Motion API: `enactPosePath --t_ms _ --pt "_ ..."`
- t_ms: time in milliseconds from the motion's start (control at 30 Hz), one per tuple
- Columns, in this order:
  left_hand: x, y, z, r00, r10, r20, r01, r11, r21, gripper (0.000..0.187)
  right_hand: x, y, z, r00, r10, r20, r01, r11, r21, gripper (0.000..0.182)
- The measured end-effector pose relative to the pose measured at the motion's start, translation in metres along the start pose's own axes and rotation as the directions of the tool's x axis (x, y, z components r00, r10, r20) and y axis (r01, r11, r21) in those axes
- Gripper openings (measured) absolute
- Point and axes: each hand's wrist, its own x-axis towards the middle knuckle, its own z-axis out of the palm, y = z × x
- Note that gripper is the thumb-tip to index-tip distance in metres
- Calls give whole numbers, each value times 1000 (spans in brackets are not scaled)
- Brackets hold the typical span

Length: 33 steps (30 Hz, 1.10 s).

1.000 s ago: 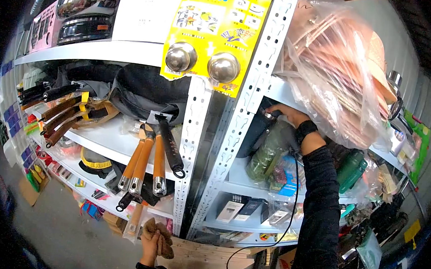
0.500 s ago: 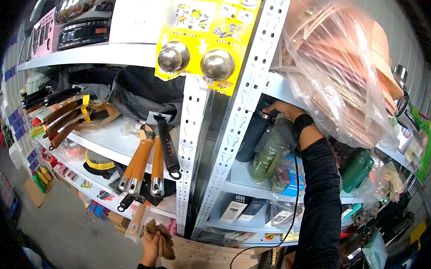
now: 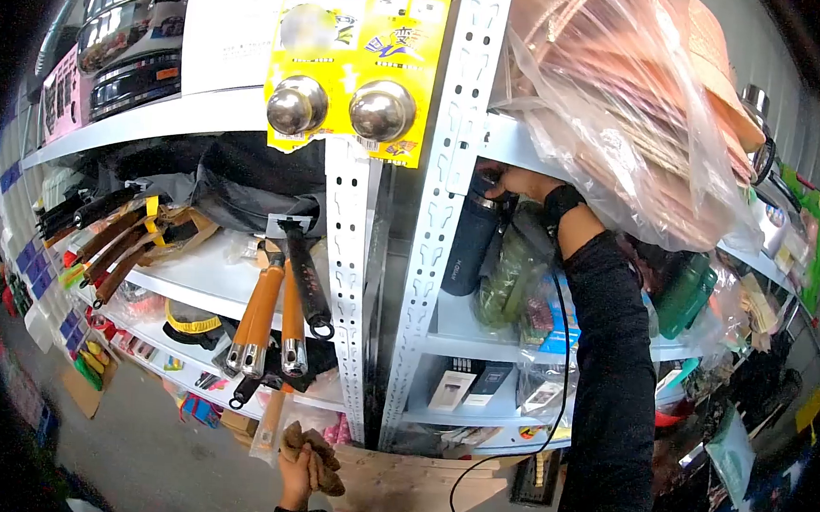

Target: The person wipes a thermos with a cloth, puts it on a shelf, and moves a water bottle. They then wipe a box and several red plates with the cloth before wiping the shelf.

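My right hand (image 3: 525,182) reaches in under the upper shelf, its fingers curled at the cap of a dark navy bottle (image 3: 468,245) that stands upright beside the white post. Shadow and the shelf edge partly hide these fingertips. Right next to the bottle is a green item in clear plastic (image 3: 504,285). Low in front of me, my left hand (image 3: 296,479) is closed around a bunched brown cloth (image 3: 311,456), perhaps a glove.
Wooden-handled pans (image 3: 258,312) jut from the left shelf. A plastic bag of straw hats (image 3: 625,119) overhangs my right arm. Small boxes (image 3: 468,383) sit one shelf below the bottle. A black cable (image 3: 564,378) hangs beside my sleeve. Yellow packaging with metal knobs (image 3: 351,65) hangs ahead.
The view has shifted slightly, so the shelves sit further left. My right hand has moved a little lower and tighter against the bottle's cap. My left hand keeps the brown cloth.
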Motion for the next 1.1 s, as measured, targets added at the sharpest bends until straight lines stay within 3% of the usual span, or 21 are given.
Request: enactPosePath --t_ms 167,267,367,467,500,633,667,767,867,967,1067,1100 --pt "17 -38 -27 997 50 -64 -47 998 50 37 -21 -28 -15 1000 5 29 -2 995 -103 56" --pt "6 -14 -21 997 -70 -15 71 996 57 41 -8 -3 -3 1000 -25 8 25 998 -57 63" --pt "9 -22 -34 989 -147 -3 147 987 57 42 -26 -22 -13 980 189 59 -195 970 143 73" --pt "15 -43 -38 997 64 -37 -65 997 -34 42 -54 -33 -26 950 296 95 -311 897 313 78" --pt "16 -48 -43 999 24 -24 -25 999 -25 42 -59 -29 -25 946 314 80 -322 883 341 76" --pt "11 -28 -37 995 -87 46 87 996 8 40 -89 -29 -10 961 149 -235 -63 940 336 93" --pt "8 -17 -28 993 -100 68 100 995 14 39 -93 -32 -11 951 245 -188 -184 938 292 97" --pt "7 -10 -18 995 -87 51 87 996 5 38 -94 -23 1 970 233 -70 -221 963 152 99" --pt "12 -15 -25 982 -129 137 118 989 83 39 -94 -22 4 962 238 -136 -212 960 181 96" --pt "20 -38 -36 987 -106 117 115 991 -73 40 -94 -11 4 971 166 -175 -129 970 206 95" --pt "29 -65 -60 973 -199 114 212 970 -120 40 -99 -15 -3 974 156 -164 -126 975 181 97" --pt "31 -72 -65 978 -171 118 182 979 -88 40 -99 -11 0 969 177 -170 -143 971 194 97"
